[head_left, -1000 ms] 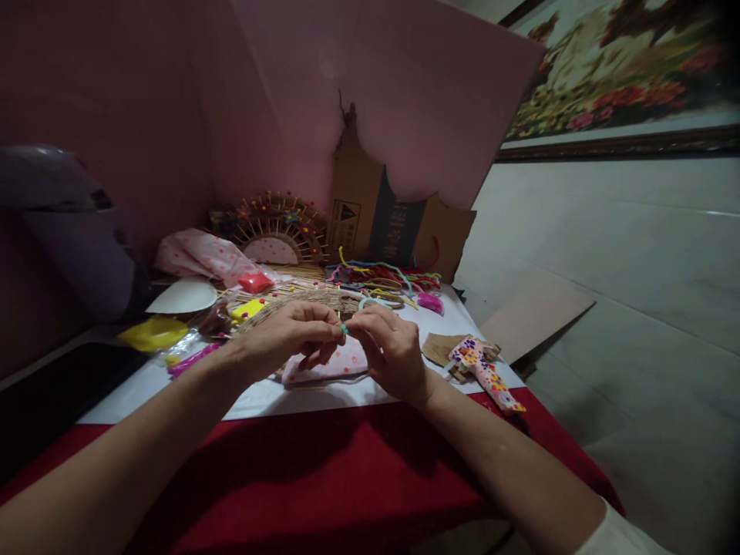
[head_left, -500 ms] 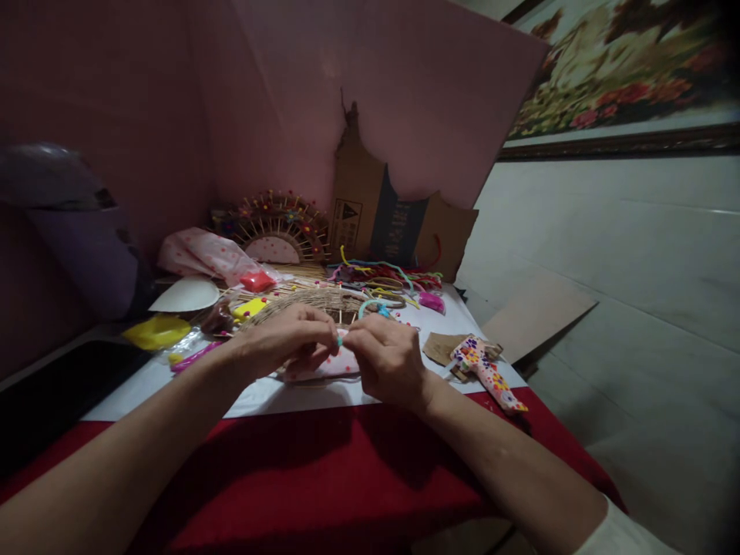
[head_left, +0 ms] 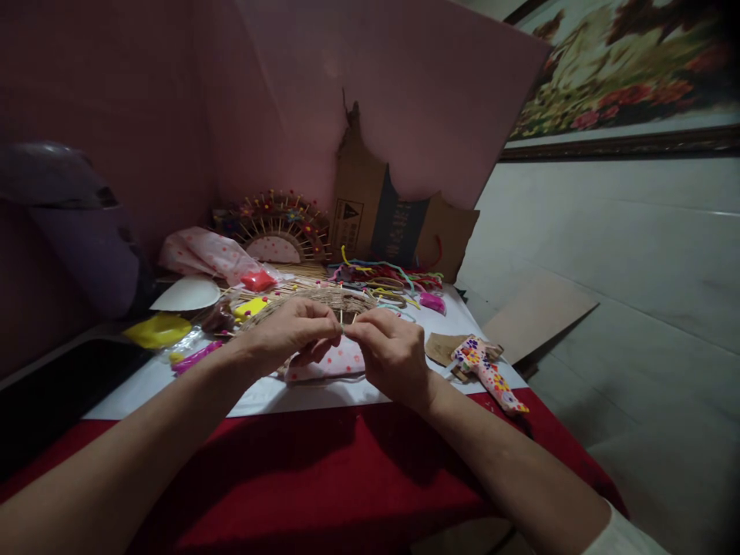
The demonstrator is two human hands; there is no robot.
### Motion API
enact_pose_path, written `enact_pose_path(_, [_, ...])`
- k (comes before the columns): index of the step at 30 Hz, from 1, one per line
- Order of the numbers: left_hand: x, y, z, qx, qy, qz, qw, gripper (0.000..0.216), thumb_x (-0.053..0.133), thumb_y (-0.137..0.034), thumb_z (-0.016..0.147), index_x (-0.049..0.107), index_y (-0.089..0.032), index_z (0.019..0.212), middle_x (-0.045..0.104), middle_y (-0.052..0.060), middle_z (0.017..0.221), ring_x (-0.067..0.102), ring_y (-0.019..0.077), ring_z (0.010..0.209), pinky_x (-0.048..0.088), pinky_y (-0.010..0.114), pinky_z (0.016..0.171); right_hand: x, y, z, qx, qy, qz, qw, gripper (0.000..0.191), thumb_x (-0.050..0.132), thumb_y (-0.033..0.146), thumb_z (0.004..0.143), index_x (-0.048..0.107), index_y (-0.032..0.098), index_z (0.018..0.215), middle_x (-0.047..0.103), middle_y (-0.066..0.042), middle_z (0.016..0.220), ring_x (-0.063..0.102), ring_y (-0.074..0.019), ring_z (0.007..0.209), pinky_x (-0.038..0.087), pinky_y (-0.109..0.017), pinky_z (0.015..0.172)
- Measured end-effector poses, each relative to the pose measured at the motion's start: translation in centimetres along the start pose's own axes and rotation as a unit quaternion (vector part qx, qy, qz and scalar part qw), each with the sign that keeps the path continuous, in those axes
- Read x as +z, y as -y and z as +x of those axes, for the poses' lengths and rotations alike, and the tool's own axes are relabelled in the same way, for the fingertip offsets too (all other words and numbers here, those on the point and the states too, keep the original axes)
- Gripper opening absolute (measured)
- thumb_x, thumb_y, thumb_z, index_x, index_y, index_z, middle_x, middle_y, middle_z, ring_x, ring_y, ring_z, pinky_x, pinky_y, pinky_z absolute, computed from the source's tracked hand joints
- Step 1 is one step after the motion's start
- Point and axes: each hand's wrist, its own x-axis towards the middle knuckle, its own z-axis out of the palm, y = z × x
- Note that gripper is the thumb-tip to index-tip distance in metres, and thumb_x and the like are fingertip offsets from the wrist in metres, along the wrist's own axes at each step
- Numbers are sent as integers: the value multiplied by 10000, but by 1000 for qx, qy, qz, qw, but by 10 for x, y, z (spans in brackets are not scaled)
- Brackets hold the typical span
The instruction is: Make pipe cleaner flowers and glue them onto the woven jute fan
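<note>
My left hand [head_left: 294,327] and my right hand [head_left: 393,351] meet fingertip to fingertip, both closed in a pinch. Between them is a tiny bit of light-blue pipe cleaner [head_left: 342,328], mostly covered by the fingers; a pale blue length shows behind my right hand. Just under and behind the hands lies a half-round fan-shaped piece, with a twine-wrapped arch [head_left: 315,295], thin sticks, and a pink dotted cloth pad [head_left: 332,362] at its base.
A similar fan with beaded sticks [head_left: 283,231] stands at the back by cut cardboard [head_left: 370,212]. Colourful pipe cleaners [head_left: 387,271] lie before it. Clay packets, yellow [head_left: 159,331] and red [head_left: 258,280], are left; a flower-patterned piece [head_left: 489,374] is right. A dark tablet-like slab [head_left: 69,393] sits at left.
My fingertips have risen slightly and pressed closer together. The blue loop that stood above my right hand has dropped out of sight behind it.
</note>
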Motion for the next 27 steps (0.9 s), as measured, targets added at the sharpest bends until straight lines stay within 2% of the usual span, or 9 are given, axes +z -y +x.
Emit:
enact_pose_path(3, [-6, 3, 0, -20, 42, 12, 999, 174, 575, -236, 703, 543, -150, 555, 449, -56, 354, 326, 37, 265, 199, 138, 285, -2, -1, 1, -56, -5, -11, 998, 181, 456, 106, 850, 621, 181, 847, 637, -31, 792, 560, -131, 723, 411, -249, 615])
enact_pose_path(6, [-14, 7, 1, -53, 117, 24, 991, 157, 575, -229, 680, 558, -143, 550, 451, -42, 345, 323, 47, 262, 182, 146, 276, -3, 0, 2, -122, 13, 9, 992, 173, 453, 116, 859, 614, 177, 848, 647, -30, 806, 549, -130, 699, 406, -257, 604])
enact_pose_path(9, [-18, 10, 2, -78, 167, 21, 983, 140, 577, -209, 668, 560, -134, 552, 471, -31, 364, 322, 44, 272, 181, 145, 278, -3, 0, 3, -145, 32, 47, 988, 182, 434, 100, 855, 605, 163, 848, 651, -40, 811, 546, -135, 699, 416, -260, 612])
enact_pose_path(12, [-16, 9, 3, -54, 146, 7, 988, 181, 592, -269, 715, 560, -138, 594, 493, -30, 397, 378, 57, 295, 236, 150, 293, -2, -2, 2, -101, 31, 76, 992, 173, 440, 84, 833, 596, 158, 853, 640, -48, 794, 554, -139, 712, 431, -262, 634])
enact_pose_path(15, [-9, 7, 3, 7, 78, -16, 997, 218, 591, -332, 759, 560, -142, 656, 533, -26, 463, 429, 64, 349, 315, 159, 336, -3, -3, 2, -23, 13, 61, 998, 128, 468, 104, 820, 585, 157, 816, 615, -54, 759, 557, -147, 716, 436, -270, 641])
enact_pose_path(18, [-4, 4, 4, 56, 34, -21, 998, 237, 596, -343, 772, 558, -131, 672, 581, -6, 556, 473, 60, 421, 359, 154, 389, -3, -1, 2, 5, 4, 40, 999, 110, 474, 121, 819, 574, 163, 797, 612, -55, 763, 550, -149, 711, 434, -271, 633])
enact_pose_path(23, [-1, 2, 2, 51, 35, 7, 998, 281, 584, -343, 786, 524, -129, 616, 542, -21, 496, 461, 62, 389, 356, 161, 362, -3, 2, 1, 5, 9, 25, 1000, 93, 487, 128, 821, 565, 167, 791, 615, -46, 757, 558, -148, 724, 435, -267, 645])
enact_pose_path(27, [1, 1, 2, 44, 28, -5, 999, 267, 592, -333, 784, 542, -120, 630, 577, -7, 537, 477, 59, 399, 362, 161, 373, -2, 0, 0, 23, -7, 15, 1000, 98, 473, 149, 837, 555, 165, 785, 606, -51, 739, 559, -156, 727, 444, -282, 659])
